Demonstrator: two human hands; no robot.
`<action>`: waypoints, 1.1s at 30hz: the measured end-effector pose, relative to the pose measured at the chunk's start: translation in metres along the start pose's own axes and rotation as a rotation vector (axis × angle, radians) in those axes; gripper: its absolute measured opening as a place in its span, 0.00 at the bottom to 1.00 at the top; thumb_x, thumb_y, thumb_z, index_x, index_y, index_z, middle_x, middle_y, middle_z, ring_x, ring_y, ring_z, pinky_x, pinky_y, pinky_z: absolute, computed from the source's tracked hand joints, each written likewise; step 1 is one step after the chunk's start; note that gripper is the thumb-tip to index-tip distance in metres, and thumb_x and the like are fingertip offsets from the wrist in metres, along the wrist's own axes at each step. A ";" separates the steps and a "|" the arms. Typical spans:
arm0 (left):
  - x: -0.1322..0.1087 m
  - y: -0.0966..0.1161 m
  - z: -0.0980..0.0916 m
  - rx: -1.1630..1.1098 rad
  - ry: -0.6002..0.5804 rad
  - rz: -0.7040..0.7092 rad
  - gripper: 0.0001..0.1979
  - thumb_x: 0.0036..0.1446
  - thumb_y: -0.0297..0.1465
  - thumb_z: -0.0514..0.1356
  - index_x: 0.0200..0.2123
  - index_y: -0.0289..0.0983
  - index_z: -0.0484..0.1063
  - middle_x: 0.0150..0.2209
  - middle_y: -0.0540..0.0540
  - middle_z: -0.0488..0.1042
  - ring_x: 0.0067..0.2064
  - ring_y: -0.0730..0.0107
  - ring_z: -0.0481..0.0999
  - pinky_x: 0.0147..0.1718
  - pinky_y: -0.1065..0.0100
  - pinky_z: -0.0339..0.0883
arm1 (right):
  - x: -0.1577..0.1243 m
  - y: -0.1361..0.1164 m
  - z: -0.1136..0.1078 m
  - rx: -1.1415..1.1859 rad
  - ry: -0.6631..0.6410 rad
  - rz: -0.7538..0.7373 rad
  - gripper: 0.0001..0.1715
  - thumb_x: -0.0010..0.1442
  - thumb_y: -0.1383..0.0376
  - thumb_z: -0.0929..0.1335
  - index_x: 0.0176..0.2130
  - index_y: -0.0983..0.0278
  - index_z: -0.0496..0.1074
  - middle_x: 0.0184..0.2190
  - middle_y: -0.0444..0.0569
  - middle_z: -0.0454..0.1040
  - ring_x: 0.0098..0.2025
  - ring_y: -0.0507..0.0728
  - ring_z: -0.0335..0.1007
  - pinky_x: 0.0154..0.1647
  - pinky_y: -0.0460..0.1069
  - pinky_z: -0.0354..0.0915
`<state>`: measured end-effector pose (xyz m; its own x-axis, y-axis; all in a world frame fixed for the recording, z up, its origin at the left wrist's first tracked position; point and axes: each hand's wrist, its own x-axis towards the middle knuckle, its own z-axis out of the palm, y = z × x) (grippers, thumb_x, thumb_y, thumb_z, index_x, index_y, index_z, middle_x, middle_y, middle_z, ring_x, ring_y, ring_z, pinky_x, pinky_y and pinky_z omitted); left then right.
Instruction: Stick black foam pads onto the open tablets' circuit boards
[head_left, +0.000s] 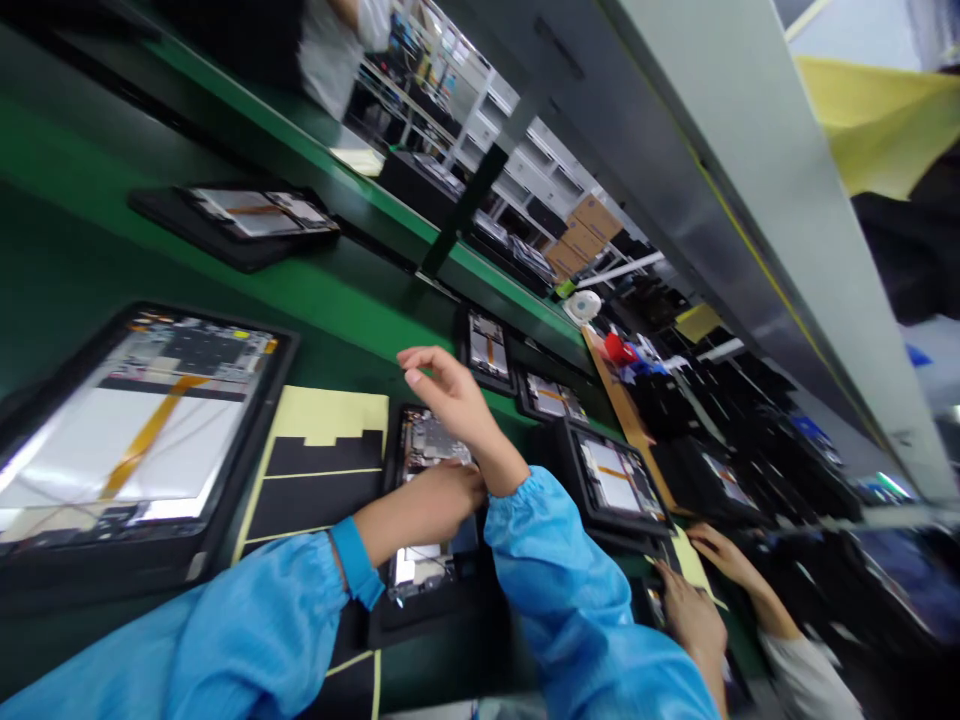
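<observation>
An opened tablet lies in front of me in a dark tray, its circuit board and inner parts exposed. My left hand, with a blue band at the wrist, rests over the middle of it. The fingertips of that hand disappear behind my right wrist, so their grip is hidden. Above the tablet's far end, my right hand is raised with thumb and fingers apart and nothing in them. Left of the tablet is a yellow sheet with black adhesive-looking strips on it.
A larger-looking opened tablet lies at the left, and another tablet sits on the green bench farther back. More opened tablets stand in trays at the right. A co-worker's hands work there. A shelf hangs overhead.
</observation>
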<state>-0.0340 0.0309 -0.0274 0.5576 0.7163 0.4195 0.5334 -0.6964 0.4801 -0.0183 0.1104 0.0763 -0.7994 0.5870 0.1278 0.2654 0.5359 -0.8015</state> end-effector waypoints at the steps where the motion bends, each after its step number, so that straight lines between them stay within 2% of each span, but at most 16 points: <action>1: -0.001 0.000 -0.004 -0.012 -0.009 -0.001 0.11 0.59 0.19 0.59 0.43 0.35 0.78 0.45 0.40 0.80 0.49 0.55 0.78 0.52 0.57 0.71 | -0.016 -0.008 -0.014 0.055 0.090 -0.008 0.05 0.70 0.61 0.65 0.44 0.60 0.66 0.56 0.53 0.73 0.60 0.57 0.70 0.56 0.51 0.71; 4: -0.002 -0.007 -0.015 -0.045 -0.046 0.017 0.14 0.59 0.16 0.55 0.39 0.36 0.78 0.43 0.42 0.79 0.47 0.59 0.77 0.50 0.60 0.70 | -0.083 -0.024 -0.046 0.107 0.354 0.021 0.09 0.68 0.57 0.68 0.45 0.59 0.69 0.57 0.52 0.74 0.62 0.59 0.70 0.57 0.52 0.71; 6: 0.000 -0.014 -0.022 -0.064 -0.069 0.045 0.15 0.60 0.17 0.54 0.38 0.37 0.78 0.43 0.44 0.78 0.47 0.61 0.76 0.49 0.63 0.69 | -0.132 -0.020 -0.051 0.105 0.506 0.087 0.10 0.65 0.57 0.70 0.45 0.58 0.71 0.54 0.52 0.75 0.60 0.59 0.71 0.56 0.52 0.72; 9: 0.005 -0.022 -0.028 -0.072 -0.091 0.069 0.15 0.62 0.18 0.54 0.38 0.39 0.78 0.42 0.46 0.78 0.47 0.63 0.75 0.47 0.66 0.67 | -0.192 0.004 -0.036 0.133 0.611 0.259 0.10 0.63 0.58 0.72 0.42 0.59 0.73 0.48 0.51 0.77 0.54 0.59 0.74 0.54 0.51 0.72; 12: 0.010 -0.026 -0.030 -0.060 -0.100 0.068 0.13 0.63 0.19 0.55 0.35 0.39 0.77 0.38 0.47 0.76 0.44 0.63 0.73 0.46 0.65 0.65 | -0.225 0.029 -0.008 0.135 0.633 0.372 0.09 0.62 0.60 0.72 0.41 0.60 0.72 0.42 0.51 0.78 0.46 0.58 0.77 0.48 0.51 0.73; 15: 0.013 -0.028 -0.029 -0.052 -0.098 0.058 0.13 0.62 0.21 0.54 0.32 0.38 0.76 0.36 0.47 0.74 0.43 0.61 0.72 0.46 0.64 0.64 | -0.238 0.037 0.020 0.069 0.658 0.394 0.11 0.64 0.63 0.70 0.47 0.60 0.71 0.43 0.51 0.78 0.46 0.58 0.78 0.51 0.53 0.74; 18: 0.014 -0.034 -0.029 -0.065 -0.100 0.046 0.13 0.62 0.21 0.53 0.34 0.38 0.76 0.38 0.45 0.75 0.44 0.60 0.73 0.46 0.63 0.64 | -0.244 0.033 0.042 -0.060 0.635 0.342 0.17 0.66 0.66 0.68 0.55 0.58 0.69 0.49 0.53 0.79 0.54 0.60 0.77 0.59 0.56 0.71; 22: 0.017 -0.049 -0.028 -0.106 -0.123 0.036 0.15 0.61 0.21 0.52 0.34 0.39 0.77 0.39 0.47 0.75 0.44 0.63 0.74 0.46 0.66 0.65 | -0.249 0.029 0.061 -0.235 0.606 0.271 0.22 0.68 0.68 0.67 0.60 0.58 0.68 0.59 0.56 0.75 0.66 0.63 0.68 0.68 0.61 0.65; 26: 0.021 -0.060 -0.026 -0.124 -0.124 0.012 0.15 0.60 0.21 0.51 0.32 0.39 0.76 0.38 0.47 0.75 0.44 0.65 0.74 0.47 0.67 0.66 | -0.253 0.033 0.072 -0.265 0.622 0.279 0.28 0.69 0.68 0.66 0.66 0.58 0.64 0.63 0.57 0.71 0.69 0.64 0.63 0.70 0.62 0.64; 29: 0.020 -0.052 -0.024 -0.103 -0.080 -0.018 0.16 0.60 0.21 0.49 0.33 0.38 0.75 0.40 0.45 0.75 0.46 0.60 0.73 0.48 0.63 0.66 | -0.254 0.035 0.074 -0.239 0.607 0.276 0.29 0.69 0.68 0.67 0.67 0.57 0.63 0.65 0.56 0.69 0.70 0.64 0.62 0.72 0.63 0.62; 33: 0.014 -0.026 -0.022 -0.133 -0.076 0.039 0.16 0.61 0.19 0.48 0.36 0.38 0.74 0.42 0.43 0.75 0.48 0.59 0.72 0.49 0.62 0.66 | -0.253 0.035 0.072 -0.148 0.600 0.282 0.30 0.69 0.68 0.68 0.67 0.56 0.62 0.65 0.56 0.69 0.71 0.63 0.62 0.72 0.64 0.61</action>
<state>-0.0541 0.0597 -0.0174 0.6253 0.6798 0.3832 0.4242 -0.7082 0.5644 0.1541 -0.0634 -0.0262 -0.2625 0.9287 0.2621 0.5253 0.3654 -0.7685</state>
